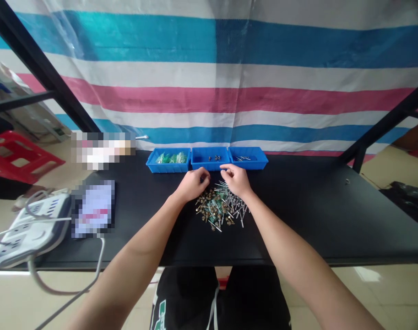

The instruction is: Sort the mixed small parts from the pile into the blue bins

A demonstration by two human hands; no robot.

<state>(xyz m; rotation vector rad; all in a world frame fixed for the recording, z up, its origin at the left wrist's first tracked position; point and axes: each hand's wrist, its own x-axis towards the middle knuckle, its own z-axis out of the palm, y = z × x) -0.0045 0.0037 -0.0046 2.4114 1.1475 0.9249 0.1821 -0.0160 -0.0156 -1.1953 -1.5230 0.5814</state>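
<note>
A mixed pile of small hardware lies on the black table: brass-coloured screw-like pieces (203, 206), green bits (216, 202) and thin silver pins that look like rivets (241, 211). At the pile's far left edge is my left hand (194, 182), its fingers curled together. My right hand (236, 179) is over the far right side, by the silver pins, with fingers bent inward. Whatever either hand pinches is hidden. Just beyond stand three blue bins: the left bin (154, 168) has green pieces, the middle bin (199, 165) a few brass-coloured pieces, the right bin (260, 162) a few silver pins.
On the left of the table (315, 220) lie a white power strip (33, 229) with cables and a blurred-out flat device (94, 208). A small metal piece (347, 181) rests at the right. Black frame posts and a striped sheet (181, 98) stand behind; a red stool (18, 156) is far left.
</note>
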